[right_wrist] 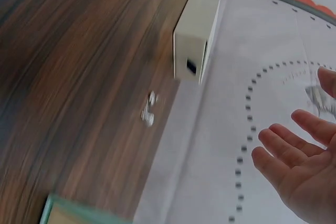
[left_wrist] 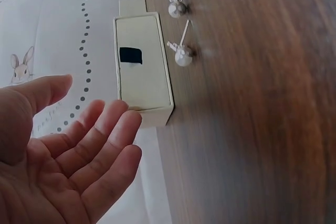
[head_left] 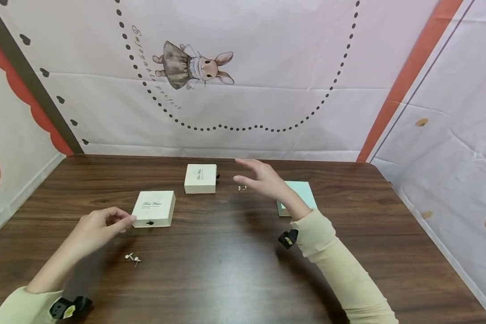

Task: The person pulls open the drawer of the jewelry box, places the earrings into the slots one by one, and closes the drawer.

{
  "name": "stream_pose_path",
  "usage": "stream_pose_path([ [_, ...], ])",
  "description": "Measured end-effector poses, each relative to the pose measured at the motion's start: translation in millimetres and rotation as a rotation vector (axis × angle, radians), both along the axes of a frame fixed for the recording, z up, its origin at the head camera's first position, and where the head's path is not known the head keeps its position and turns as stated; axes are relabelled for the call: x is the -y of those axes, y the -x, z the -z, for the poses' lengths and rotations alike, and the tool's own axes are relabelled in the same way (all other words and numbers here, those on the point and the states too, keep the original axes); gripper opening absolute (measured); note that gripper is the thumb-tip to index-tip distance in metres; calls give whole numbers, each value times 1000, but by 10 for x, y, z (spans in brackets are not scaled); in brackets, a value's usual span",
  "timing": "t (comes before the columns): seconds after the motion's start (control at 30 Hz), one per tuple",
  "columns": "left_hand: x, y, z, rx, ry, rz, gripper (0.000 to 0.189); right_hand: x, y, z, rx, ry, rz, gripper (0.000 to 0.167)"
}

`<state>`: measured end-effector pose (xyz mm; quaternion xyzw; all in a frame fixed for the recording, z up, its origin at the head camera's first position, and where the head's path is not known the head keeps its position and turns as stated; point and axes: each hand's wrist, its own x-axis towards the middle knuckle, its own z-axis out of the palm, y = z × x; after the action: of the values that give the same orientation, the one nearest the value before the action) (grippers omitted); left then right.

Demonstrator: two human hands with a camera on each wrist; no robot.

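My left hand (head_left: 99, 229) is at the left corner of a cream gift box (head_left: 154, 207) printed "Best Wishes", fingertips right at its edge. Seen in the left wrist view, the fingers are loosely bent around nothing, beside the box front (left_wrist: 144, 85) with its black ribbon tab (left_wrist: 130, 55). Two pearl stud earrings (head_left: 132, 258) lie on the table near that hand. Spread in the air, my right hand (head_left: 263, 180) holds nothing; a second pair of earrings (head_left: 242, 188) lies below its fingers. Another cream box (head_left: 200, 177), also ribbon-tabbed, is left of it.
A mint-green box (head_left: 303, 193) sits at the back right, partly hidden by the right wrist. Everything stands on a dark wooden table (head_left: 218, 270). A white printed cloth (head_left: 267, 99) hangs behind the table's back edge, and similar cloth lines both sides.
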<state>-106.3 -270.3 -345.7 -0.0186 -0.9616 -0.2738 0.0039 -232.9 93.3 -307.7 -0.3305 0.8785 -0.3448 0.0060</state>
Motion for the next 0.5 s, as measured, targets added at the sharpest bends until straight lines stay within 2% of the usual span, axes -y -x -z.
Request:
stream_pose_path([
  [0.23, -51, 6, -26, 88, -11, 14, 41, 336, 27, 49, 78, 29, -36, 53],
  [0.5, -116, 46, -4, 158, -63, 24, 47, 688, 44, 117, 116, -15, -101, 53],
])
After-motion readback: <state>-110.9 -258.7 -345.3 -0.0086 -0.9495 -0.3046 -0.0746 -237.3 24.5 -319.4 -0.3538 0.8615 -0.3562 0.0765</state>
